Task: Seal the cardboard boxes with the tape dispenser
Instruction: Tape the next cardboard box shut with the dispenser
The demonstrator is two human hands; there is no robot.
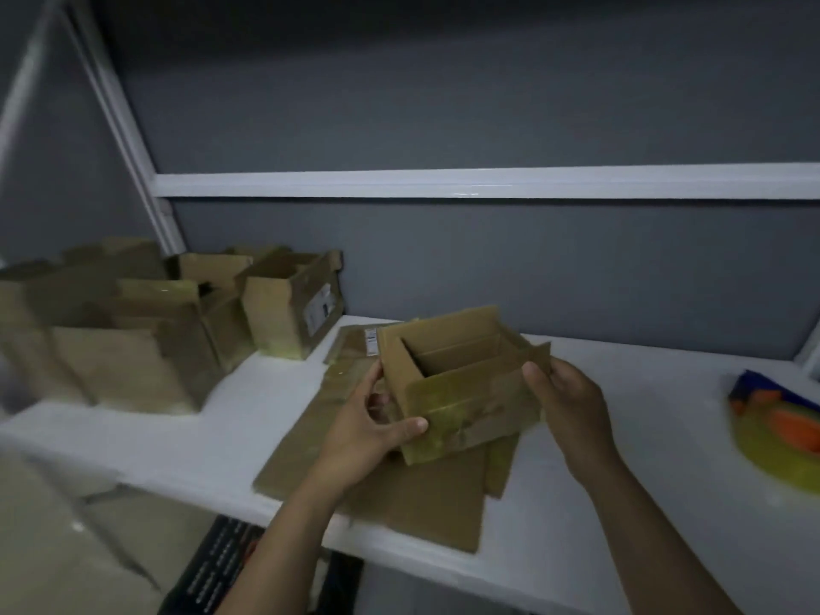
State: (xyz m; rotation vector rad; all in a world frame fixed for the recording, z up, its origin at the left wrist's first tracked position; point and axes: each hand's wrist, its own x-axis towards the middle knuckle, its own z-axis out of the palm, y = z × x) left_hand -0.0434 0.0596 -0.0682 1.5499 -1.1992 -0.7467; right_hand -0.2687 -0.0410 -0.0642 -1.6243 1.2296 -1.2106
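Two hands hold one small cardboard box [461,379] just above the middle of the white table [621,503], its top open and flaps standing. The left hand [377,432] grips the box's near left corner, thumb across the near face. The right hand [563,397] pinches the right flap, thumb on top. Flattened cardboard [412,494] lies beneath the box. Several open boxes [177,312] crowd the far left of the table. The tape dispenser [781,428], a blurred blue, orange and yellow shape, rests at the right edge, well apart from both hands.
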